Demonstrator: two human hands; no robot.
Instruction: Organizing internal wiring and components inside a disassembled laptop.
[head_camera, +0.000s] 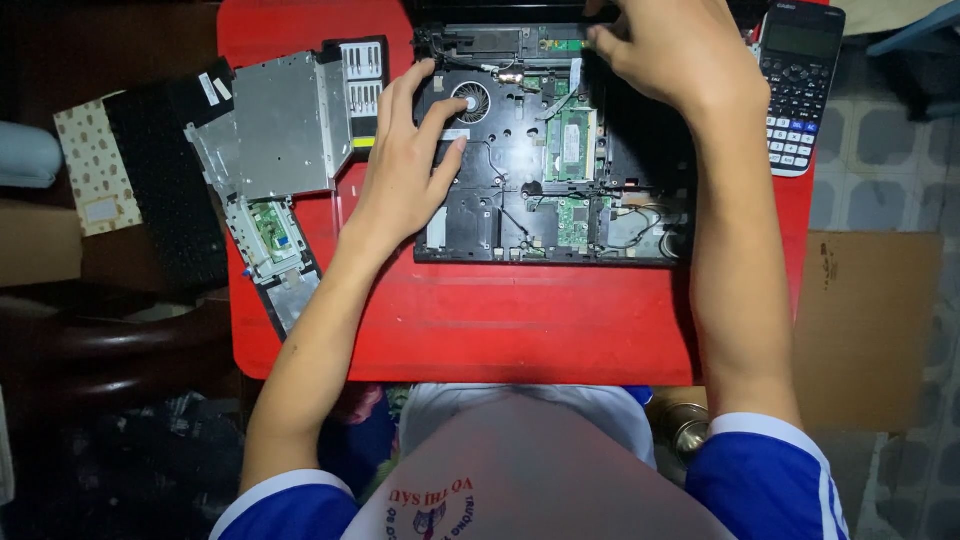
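Observation:
An opened black laptop base (480, 215) lies on a red table (500, 330), its round fan (470, 102), green circuit board (572, 140) and thin cables exposed. My left hand (405, 165) rests flat on the base's left side, fingers spread beside the fan, holding nothing. My right hand (665, 50) reaches to the base's far edge, fingers curled down onto the parts there; whether they pinch anything is hidden.
A removed grey metal drive and cover plate (280, 125) lie left of the laptop, with a palm-rest piece (272, 240) below. A black keyboard (165, 180) sits further left. A dark calculator (797, 85) lies at the table's right edge. Cardboard (870, 320) covers the floor.

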